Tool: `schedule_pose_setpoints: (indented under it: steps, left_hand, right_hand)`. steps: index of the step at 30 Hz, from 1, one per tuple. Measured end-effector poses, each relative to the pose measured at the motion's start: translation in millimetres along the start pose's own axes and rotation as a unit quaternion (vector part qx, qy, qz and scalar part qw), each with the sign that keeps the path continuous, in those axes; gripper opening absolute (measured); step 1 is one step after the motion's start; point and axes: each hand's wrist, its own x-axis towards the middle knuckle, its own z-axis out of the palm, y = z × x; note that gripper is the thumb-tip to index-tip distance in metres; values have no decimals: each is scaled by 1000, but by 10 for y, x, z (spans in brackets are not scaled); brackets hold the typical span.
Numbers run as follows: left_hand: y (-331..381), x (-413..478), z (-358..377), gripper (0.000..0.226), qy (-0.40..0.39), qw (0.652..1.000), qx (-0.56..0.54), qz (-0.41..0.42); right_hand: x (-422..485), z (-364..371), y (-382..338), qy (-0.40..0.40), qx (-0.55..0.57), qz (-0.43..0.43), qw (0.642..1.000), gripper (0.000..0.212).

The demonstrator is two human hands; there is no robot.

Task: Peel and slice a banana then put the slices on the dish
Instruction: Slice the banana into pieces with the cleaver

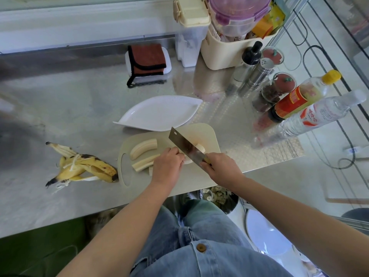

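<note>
The left fingers (175,152) curl down over the banana (187,161), pinning its short stub to the board (208,134); the left hand (166,166) covers most of it. The right fingers (214,159) wrap tightly round the handle of the knife (185,145), with the right hand (221,166) just right of the left. The broad blade stands on edge against the stub's cut end, touching the left knuckles. One slice (200,148) lies on the blade's far-right side. Left of the hands, two long pieces (143,147) of peeled banana lie side by side on the board.

The dish (159,114), white and leaf-shaped, sits just beyond the board, touching its far edge, its ribbed face showing from tip to tip. The peel (87,166) sprawls on the counter (79,108) to the left, near the board's handle hole.

Far back, a brown cloth (147,59) rests on a white tray (168,63). To the right, a cream bin (217,56) holds a purple-lidded tub (237,13) and orange packets (263,27); a clear canister (190,37) stands beside it (contents unclear). Nearer right stand two steel shakers (259,73), jars (273,90) with dark contents, a yellow-capped bottle (305,94) of pale liquid and a clear bottle (323,112). Below the counter's near edge, a pail (217,194) holds pale scraps.
</note>
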Motion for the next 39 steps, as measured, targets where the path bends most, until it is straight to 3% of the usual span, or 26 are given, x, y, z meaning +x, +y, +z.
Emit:
schedule_pose_setpoints:
  steps: [6,12,22,39]
  left_hand:
    - [-28,3,44,5,-5,1000,-10,-6]
    - [17,44,48,9,0,1000,-12,-8]
    - [30,51,16,7,-3,1000,-11,-7]
    - [19,49,27,11,-4,1000,-18,-10]
  right_hand:
    - [-5,115,36,-12,1,8,1000,22]
    - [-5,28,27,31,20,2,999,27]
    - [-1,-12,13,3,2,1,1000,24]
    - [-25,57,-32,44,44,7,998,28]
